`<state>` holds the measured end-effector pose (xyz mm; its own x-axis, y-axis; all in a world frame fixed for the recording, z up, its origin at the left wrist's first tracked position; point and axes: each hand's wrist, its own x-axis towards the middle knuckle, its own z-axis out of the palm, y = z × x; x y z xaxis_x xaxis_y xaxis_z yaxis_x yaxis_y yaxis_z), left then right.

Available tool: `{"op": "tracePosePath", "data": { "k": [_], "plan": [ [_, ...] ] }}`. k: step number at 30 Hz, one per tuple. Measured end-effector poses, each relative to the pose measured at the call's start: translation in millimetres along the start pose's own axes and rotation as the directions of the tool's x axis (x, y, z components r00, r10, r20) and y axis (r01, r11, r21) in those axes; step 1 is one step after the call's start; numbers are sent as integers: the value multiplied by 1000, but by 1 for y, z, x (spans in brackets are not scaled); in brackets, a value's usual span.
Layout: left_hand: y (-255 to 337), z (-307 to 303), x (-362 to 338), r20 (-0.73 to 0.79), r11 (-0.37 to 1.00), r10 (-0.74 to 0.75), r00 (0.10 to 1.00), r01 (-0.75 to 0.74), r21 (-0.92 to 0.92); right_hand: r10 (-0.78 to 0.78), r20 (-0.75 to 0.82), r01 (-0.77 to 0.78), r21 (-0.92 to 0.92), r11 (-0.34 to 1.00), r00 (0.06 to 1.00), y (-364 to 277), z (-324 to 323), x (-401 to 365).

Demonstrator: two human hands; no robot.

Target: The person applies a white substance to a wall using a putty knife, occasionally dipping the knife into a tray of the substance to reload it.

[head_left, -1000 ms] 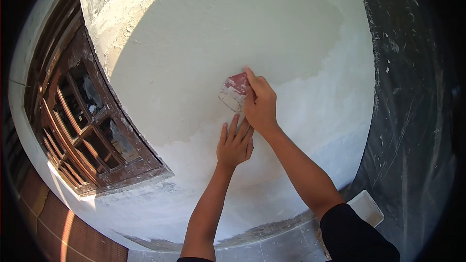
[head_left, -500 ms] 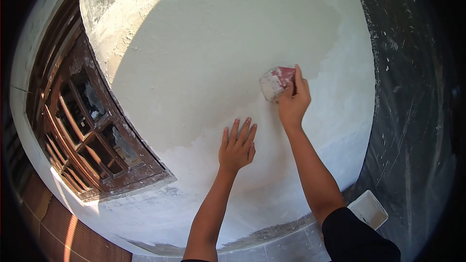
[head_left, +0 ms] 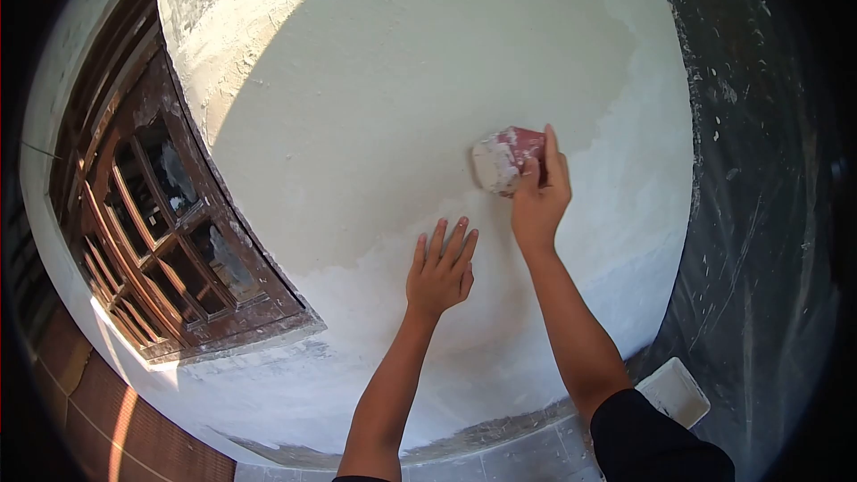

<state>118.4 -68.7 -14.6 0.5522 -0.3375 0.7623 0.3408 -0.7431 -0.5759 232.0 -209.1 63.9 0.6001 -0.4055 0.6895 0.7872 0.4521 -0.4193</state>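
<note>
My right hand (head_left: 543,195) is closed around a red putty scraper (head_left: 511,161), whose face is smeared with pale, whitish putty. Thumb and fingers grip its right side, and the scraper is held at the wall (head_left: 393,107). Below and to the left, my left hand (head_left: 437,270) lies open on the wall with its fingers spread and nothing in it. Above the hands, a broad greyish, damp-looking patch covers the wall; a whiter surface surrounds it on the right and below.
A brown wooden window (head_left: 183,236) with glass panes is at the left. At lower right, a white tray (head_left: 676,391) stands beside a dark, scuffed surface (head_left: 750,241). Grey tiles (head_left: 527,451) run along the wall's foot. Sunlight falls on rough plaster at upper left.
My right hand and the scraper have shifted slightly down, with the scraper a little further left and tilted differently. My left hand stays flat on the wall. The view has shifted slightly.
</note>
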Motion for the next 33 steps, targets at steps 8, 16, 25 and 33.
{"op": "tracePosePath", "data": {
  "k": [8,16,25,33],
  "plan": [
    [0,-3,0,-9,1000,-26,1000,26,-12,58,-26,-60,-82,995,998,18,-3,11],
    [0,-4,0,2,999,-28,1000,28,-22,-115,275,157,-137,978,955,3,24,-4],
    [0,-2,2,-35,998,-29,999,28,-49,42,194,15,-281,960,980,6,-44,1],
    [72,1,-16,-72,940,-104,992,74,-333,270,173,-224,-250,942,947,27,-112,-28]
  ]
}}
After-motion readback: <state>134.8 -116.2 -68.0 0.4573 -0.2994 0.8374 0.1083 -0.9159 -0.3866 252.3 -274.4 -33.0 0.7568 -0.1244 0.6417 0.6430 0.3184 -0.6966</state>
